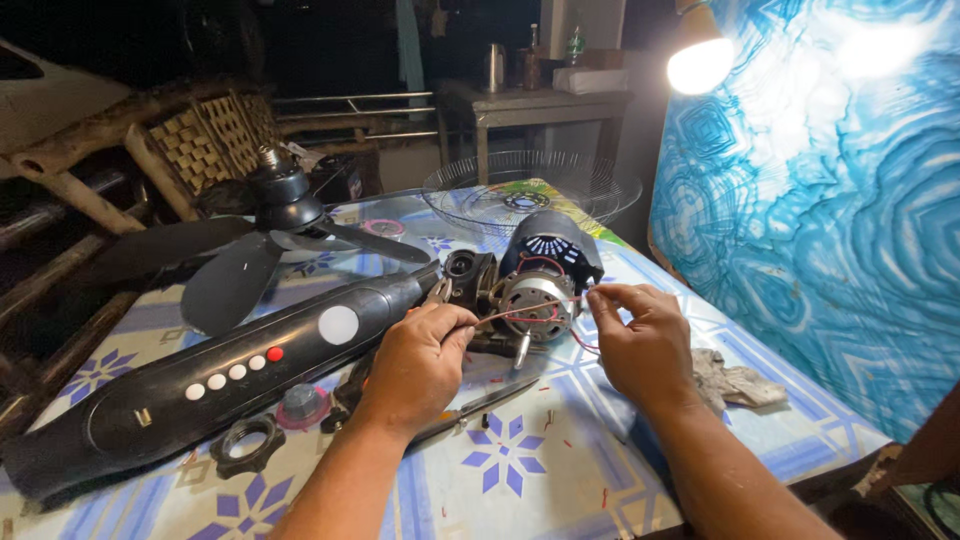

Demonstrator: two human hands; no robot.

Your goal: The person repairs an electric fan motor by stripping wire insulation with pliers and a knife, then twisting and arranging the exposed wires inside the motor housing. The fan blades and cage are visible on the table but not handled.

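Where the table (560,470) centre lies, sits an opened fan motor (537,295) (silver core, dark rear casing), thin red wire (515,314) trailing at 6 o'clock. Left hand (415,362), at 8 o'clock of it, curled, pinching the wire's one end. Right hand (640,345), at 4 o'clock, fingertips pressed on the other end. Black fan stand (230,375) off at 9 o'clock.

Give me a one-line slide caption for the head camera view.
Two bare hands, left hand and right hand, stretch thin red wires from an opened fan motor on a patterned tablecloth.
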